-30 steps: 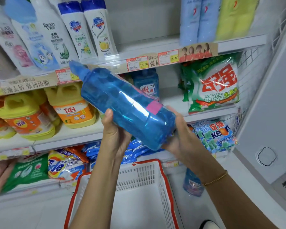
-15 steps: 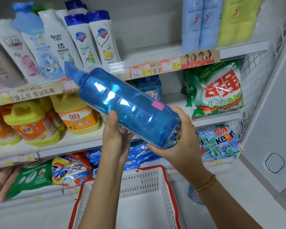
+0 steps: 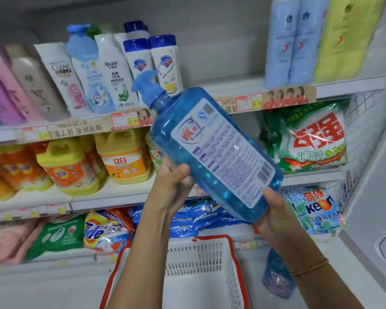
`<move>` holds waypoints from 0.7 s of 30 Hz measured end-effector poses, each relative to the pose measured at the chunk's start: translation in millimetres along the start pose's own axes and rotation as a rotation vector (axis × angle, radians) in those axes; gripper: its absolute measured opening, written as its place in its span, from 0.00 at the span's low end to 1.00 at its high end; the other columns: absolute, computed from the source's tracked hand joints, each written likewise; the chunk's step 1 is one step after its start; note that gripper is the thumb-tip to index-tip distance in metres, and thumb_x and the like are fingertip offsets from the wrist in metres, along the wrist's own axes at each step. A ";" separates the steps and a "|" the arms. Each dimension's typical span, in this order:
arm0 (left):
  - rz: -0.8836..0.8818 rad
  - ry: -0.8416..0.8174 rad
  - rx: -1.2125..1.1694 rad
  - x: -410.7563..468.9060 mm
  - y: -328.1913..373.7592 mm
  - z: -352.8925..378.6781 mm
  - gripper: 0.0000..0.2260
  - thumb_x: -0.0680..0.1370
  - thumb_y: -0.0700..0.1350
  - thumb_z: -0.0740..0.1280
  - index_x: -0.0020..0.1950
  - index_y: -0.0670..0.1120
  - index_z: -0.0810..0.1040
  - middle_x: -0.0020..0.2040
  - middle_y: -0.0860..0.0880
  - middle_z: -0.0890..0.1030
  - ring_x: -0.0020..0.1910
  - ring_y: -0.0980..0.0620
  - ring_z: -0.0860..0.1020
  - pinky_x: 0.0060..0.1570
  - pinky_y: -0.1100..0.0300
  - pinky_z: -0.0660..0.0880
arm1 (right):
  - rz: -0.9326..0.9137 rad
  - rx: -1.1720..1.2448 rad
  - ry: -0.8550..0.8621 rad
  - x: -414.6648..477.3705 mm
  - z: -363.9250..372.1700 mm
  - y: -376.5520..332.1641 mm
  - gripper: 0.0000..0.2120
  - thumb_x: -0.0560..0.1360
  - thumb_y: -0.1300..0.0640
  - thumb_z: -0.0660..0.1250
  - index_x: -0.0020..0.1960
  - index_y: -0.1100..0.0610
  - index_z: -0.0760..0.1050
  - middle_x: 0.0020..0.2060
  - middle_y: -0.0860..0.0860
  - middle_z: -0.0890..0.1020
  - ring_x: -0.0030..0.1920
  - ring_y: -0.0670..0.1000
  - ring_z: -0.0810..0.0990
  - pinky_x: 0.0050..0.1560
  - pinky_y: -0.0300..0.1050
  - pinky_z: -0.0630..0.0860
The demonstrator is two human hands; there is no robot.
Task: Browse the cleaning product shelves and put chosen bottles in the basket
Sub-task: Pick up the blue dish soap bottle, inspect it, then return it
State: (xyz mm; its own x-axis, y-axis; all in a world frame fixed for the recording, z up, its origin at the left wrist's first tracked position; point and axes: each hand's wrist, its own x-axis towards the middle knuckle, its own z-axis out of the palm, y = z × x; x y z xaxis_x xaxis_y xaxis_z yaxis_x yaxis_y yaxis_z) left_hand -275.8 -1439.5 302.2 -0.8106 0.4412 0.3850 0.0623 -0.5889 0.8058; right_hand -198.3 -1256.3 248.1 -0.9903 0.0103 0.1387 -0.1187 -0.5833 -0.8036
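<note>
I hold a large clear-blue pump bottle point(image 3: 212, 152) tilted in front of the shelves, pump top up-left, its white back label with barcode turned toward me. My left hand point(image 3: 172, 186) grips the bottle's lower left side, thumb on the front. My right hand point(image 3: 274, 212) cups the bottle's base from below. Beneath my arms sits a white basket point(image 3: 230, 264) with a red rim, and no bottle shows inside its visible part.
Shelves hold shampoo bottles point(image 3: 111, 74) on top, yellow detergent jugs point(image 3: 123, 159) in the middle, detergent bags point(image 3: 310, 139) at right and below. Another blue bottle point(image 3: 276, 275) stands on the floor right of the basket. A white cabinet wall point(image 3: 377, 197) closes the right side.
The bottle has been rotated and raised more upright, so the back label now faces me instead of the plain side. Both hands shifted with it.
</note>
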 end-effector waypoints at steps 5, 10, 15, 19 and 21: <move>-0.087 -0.031 0.083 -10.1 14.6 -4.9 0.48 0.52 0.54 0.84 0.66 0.42 0.67 0.53 0.52 0.83 0.55 0.51 0.81 0.51 0.55 0.78 | 0.240 0.321 -0.040 -9.7 8.0 0.2 0.42 0.42 0.45 0.85 0.55 0.53 0.82 0.55 0.59 0.82 0.51 0.59 0.83 0.39 0.55 0.81; -0.006 0.027 0.196 -15.6 31.4 0.1 0.45 0.54 0.50 0.84 0.66 0.43 0.68 0.56 0.49 0.82 0.56 0.50 0.80 0.52 0.54 0.77 | 0.482 0.468 0.025 -8.7 19.2 11.1 0.32 0.69 0.39 0.70 0.65 0.58 0.75 0.52 0.64 0.82 0.44 0.65 0.83 0.34 0.56 0.80; 0.058 0.228 0.353 -10.9 25.4 4.3 0.47 0.58 0.52 0.79 0.73 0.44 0.64 0.63 0.44 0.77 0.63 0.41 0.76 0.51 0.51 0.77 | 0.469 0.344 0.052 3.8 15.2 20.6 0.24 0.78 0.41 0.57 0.71 0.48 0.65 0.63 0.62 0.76 0.57 0.67 0.79 0.54 0.67 0.76; 0.052 0.360 0.315 -13.3 18.1 0.7 0.48 0.58 0.58 0.79 0.73 0.45 0.64 0.65 0.41 0.76 0.60 0.42 0.78 0.46 0.54 0.78 | 0.314 0.165 0.034 6.4 15.3 14.6 0.29 0.69 0.45 0.66 0.68 0.54 0.69 0.65 0.58 0.75 0.58 0.59 0.80 0.54 0.58 0.78; 0.052 0.416 0.324 -14.9 15.0 -1.7 0.44 0.61 0.56 0.75 0.74 0.47 0.64 0.65 0.42 0.77 0.60 0.44 0.79 0.46 0.54 0.79 | 0.162 -0.174 -0.039 1.5 13.3 7.1 0.31 0.67 0.40 0.72 0.66 0.51 0.70 0.64 0.53 0.76 0.59 0.53 0.80 0.54 0.51 0.79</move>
State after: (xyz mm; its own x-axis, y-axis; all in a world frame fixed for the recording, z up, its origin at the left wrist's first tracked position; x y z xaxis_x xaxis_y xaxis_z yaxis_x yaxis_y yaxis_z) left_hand -263.8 -1456.0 307.7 -0.9601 0.0718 0.2703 0.2321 -0.3348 0.9133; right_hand -199.7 -1271.2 250.4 -0.9943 -0.1053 0.0191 0.0278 -0.4264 -0.9041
